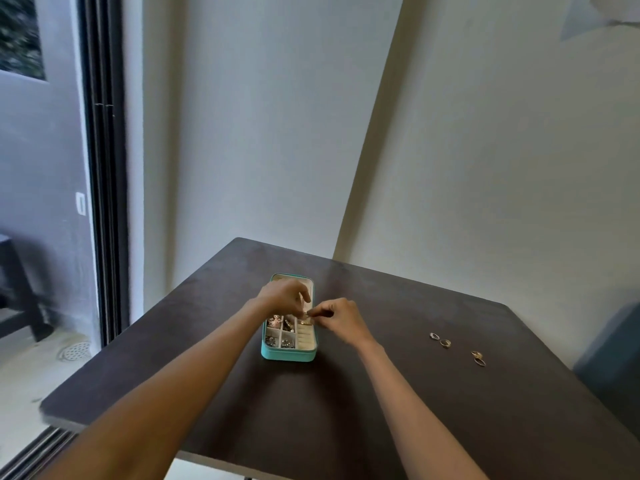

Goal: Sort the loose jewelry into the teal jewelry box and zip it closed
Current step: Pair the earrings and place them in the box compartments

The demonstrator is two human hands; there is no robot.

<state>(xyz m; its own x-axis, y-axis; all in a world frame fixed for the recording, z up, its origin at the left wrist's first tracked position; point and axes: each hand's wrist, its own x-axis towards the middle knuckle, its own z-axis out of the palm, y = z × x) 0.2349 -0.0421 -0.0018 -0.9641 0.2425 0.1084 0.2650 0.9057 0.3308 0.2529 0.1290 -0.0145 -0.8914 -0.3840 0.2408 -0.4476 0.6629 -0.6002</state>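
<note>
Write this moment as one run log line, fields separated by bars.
box open on table | both hands pinch small gold piece over it | rings still loose at right

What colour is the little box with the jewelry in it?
Teal outside, cream inside; the jewelry box shows best in the head view.

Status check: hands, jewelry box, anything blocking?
Left hand and right hand pinching a small gold piece over the open teal jewelry box. Gold rings loose on table. Nothing blocking.
</note>
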